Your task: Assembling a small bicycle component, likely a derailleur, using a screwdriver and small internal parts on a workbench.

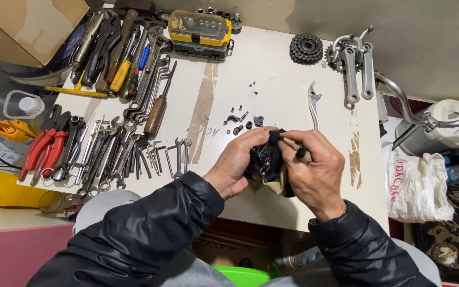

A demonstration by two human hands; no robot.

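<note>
We are wiping a small black part (264, 158) over the worktop (282, 79): left hand (236, 166) fingers grip it, right hand (314, 170) fingers pinch a rag (278, 183) against it. Next, turning it calls for a firm hold.

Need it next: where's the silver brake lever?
Head view: the silver brake lever lies on the white table, right of centre, just beyond the right hand.

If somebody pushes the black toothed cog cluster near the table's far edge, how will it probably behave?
The cog cluster lies flat on the white table, so it would probably slide, not roll. It looks like stacked metal: likely heavy for its size and stiff. Its teeth may catch fingers.
</note>
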